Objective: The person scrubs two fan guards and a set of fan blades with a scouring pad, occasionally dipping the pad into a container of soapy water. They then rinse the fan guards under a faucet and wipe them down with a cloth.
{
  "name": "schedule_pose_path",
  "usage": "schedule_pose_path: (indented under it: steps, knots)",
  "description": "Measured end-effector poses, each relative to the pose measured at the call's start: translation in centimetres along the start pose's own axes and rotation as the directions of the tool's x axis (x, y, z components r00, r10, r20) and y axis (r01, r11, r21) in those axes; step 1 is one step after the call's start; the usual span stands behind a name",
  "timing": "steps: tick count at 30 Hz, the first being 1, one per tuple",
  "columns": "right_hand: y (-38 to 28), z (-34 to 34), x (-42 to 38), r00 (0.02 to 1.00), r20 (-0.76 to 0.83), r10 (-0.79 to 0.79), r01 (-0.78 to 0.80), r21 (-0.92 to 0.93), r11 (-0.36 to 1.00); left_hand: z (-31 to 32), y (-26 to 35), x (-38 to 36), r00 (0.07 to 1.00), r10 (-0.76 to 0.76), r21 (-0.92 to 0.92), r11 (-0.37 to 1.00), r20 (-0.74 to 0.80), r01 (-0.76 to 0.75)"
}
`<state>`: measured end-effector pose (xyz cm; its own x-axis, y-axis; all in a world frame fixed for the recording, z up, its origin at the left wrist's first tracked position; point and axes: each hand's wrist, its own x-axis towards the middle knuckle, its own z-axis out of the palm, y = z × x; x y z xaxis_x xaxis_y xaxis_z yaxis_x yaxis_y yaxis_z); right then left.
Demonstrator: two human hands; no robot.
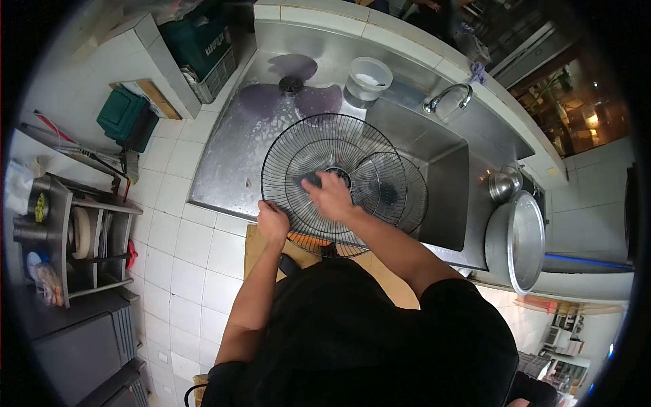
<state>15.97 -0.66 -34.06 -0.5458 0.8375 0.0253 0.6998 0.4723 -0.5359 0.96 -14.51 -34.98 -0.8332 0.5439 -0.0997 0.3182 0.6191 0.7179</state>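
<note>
A round black wire fan grille (298, 149) lies over the edge of the steel sink. My left hand (272, 222) is closed on the grille's near-left rim. Inside the grille, near its centre, my right hand (330, 195) presses a dark scrubbing pad (311, 180) against the wires. A second wire grille (415, 210) shows beneath and to the right, partly in the basin. On the wet drainboard behind lies a purple, translucent fan blade (319, 100). Beside it stands a clear tub (368, 78) with whitish liquid.
A curved faucet (449, 98) rises at the sink's back edge. To the right are a large metal basin (517, 242) and small metal pots (502, 186). Shelving (102, 247) and a green bin (123, 114) stand on the left, beyond the tiled floor (176, 271).
</note>
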Motion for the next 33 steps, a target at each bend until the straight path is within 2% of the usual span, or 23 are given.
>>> schedule_pose_path:
  steps: [1, 2, 3, 4, 5, 6, 8, 9, 10, 11, 12, 14, 15, 17, 19, 20, 21, 22, 23, 26, 29, 31, 33]
  knots:
    - [-0.4, 0.1, -1.7, 0.902, 0.058, -0.428, 0.429, -0.233, 0.873, 0.0, -0.4, -0.1, 1.0, 0.01, -0.004, 1.0, -0.001, -0.01]
    - [-0.3, -0.4, -0.9, 0.948, 0.012, -0.319, 0.313, -0.241, 0.919, 0.2, -0.7, -0.1, 1.0, 0.025, 0.005, 1.0, 0.004, -0.025]
    - [0.3, -1.0, 0.5, 0.947, 0.014, -0.321, 0.315, -0.243, 0.918, 0.1, -0.6, -0.1, 1.0, 0.023, 0.003, 1.0, 0.003, -0.023]
    - [0.9, -2.0, 2.1, 0.992, -0.102, -0.072, 0.043, -0.26, 0.965, 0.0, -0.4, 0.0, 1.0, 0.019, -0.001, 1.0, 0.01, -0.019]
    - [1.2, -2.4, 2.5, 0.959, -0.213, 0.185, -0.235, -0.244, 0.941, -0.1, -0.4, -0.2, 1.0, 0.011, 0.0, 1.0, 0.021, -0.011]
    - [0.9, -2.4, 2.0, 0.96, -0.208, 0.188, -0.237, -0.244, 0.94, -0.1, -0.8, -0.5, 1.0, 0.008, 0.004, 1.0, 0.024, -0.008]
    - [0.3, -2.8, 1.1, 0.995, 0.049, 0.088, -0.082, -0.116, 0.99, 0.4, -0.7, 0.0, 1.0, 0.016, -0.014, 1.0, -0.006, -0.016]
    - [-0.1, -2.8, -0.4, 0.996, 0.046, 0.081, -0.075, -0.121, 0.99, 0.4, -0.4, 0.2, 1.0, 0.016, -0.022, 1.0, -0.012, -0.016]
    - [-0.4, -2.3, -3.1, 0.971, 0.086, -0.222, 0.234, -0.171, 0.957, 0.4, -0.4, 0.1, 0.999, 0.027, -0.037, 0.999, -0.018, -0.027]
    - [-0.6, -2.0, -4.8, 0.855, 0.144, -0.498, 0.518, -0.203, 0.831, 0.3, -0.6, -0.3, 0.999, 0.033, -0.049, 0.998, -0.021, -0.034]
    - [0.1, -2.1, -4.8, 0.855, 0.15, -0.497, 0.518, -0.201, 0.831, 0.3, -0.9, -0.4, 0.999, 0.027, -0.048, 0.998, -0.018, -0.028]
    - [3.3, -3.0, -3.5, 1.0, -0.011, -0.028, 0.027, -0.085, 0.996, 0.6, -1.1, -0.1, 0.999, 0.043, -0.024, 0.999, -0.001, -0.043]
    - [4.5, -4.9, -2.9, 0.956, -0.231, -0.179, 0.108, -0.292, 0.95, 0.5, -0.8, 0.1, 0.999, 0.04, -0.026, 0.999, 0.0, -0.04]
    - [7.9, -3.7, -2.5, 0.856, -0.453, -0.248, -0.016, -0.503, 0.864, 0.0, -0.3, -0.3, 1.0, 0.017, -0.013, 1.0, 0.015, -0.016]
    - [5.0, -3.1, -4.1, 0.986, -0.161, 0.033, -0.033, 0.001, 0.999, 0.3, -0.5, -0.2, 0.999, 0.036, -0.023, 0.999, 0.005, -0.036]
    - [0.9, -4.5, -4.0, 0.854, 0.324, 0.406, -0.514, 0.413, 0.752, 0.4, -0.7, -0.3, 0.999, 0.042, -0.024, 0.999, -0.008, -0.042]
    - [1.0, -3.6, -4.1, 0.853, 0.321, 0.411, -0.516, 0.413, 0.75, 0.4, -0.7, -0.3, 0.999, 0.045, -0.025, 0.999, -0.004, -0.045]
    - [1.6, -2.4, -4.3, 0.987, 0.092, 0.132, -0.144, 0.133, 0.981, 0.4, -0.7, -0.2, 0.999, 0.046, -0.018, 0.999, -0.005, -0.046]
    - [2.5, -1.6, -4.5, 0.973, -0.023, -0.23, 0.218, -0.237, 0.947, 0.4, -0.7, -0.3, 0.999, 0.047, -0.01, 0.999, -0.004, -0.047]
    - [5.9, -2.5, 1.9, 0.916, -0.344, 0.205, -0.305, -0.269, 0.913, 0.4, -0.9, -0.1, 0.997, 0.076, -0.031, 0.997, 0.009, -0.076]
    - [2.7, -2.7, 4.8, 0.958, -0.171, 0.232, -0.273, -0.278, 0.921, 0.4, -0.9, -0.2, 0.998, 0.062, -0.021, 0.998, 0.012, -0.062]
    - [0.0, -0.6, 4.2, 0.987, -0.135, 0.086, -0.122, -0.286, 0.951, 0.5, -1.0, -0.2, 0.999, 0.04, -0.017, 0.999, 0.009, -0.039]
    - [-1.8, 0.5, 2.8, 0.987, -0.015, -0.162, 0.148, -0.325, 0.934, 0.6, -1.3, -0.3, 0.996, 0.082, -0.029, 0.996, -0.032, -0.083]
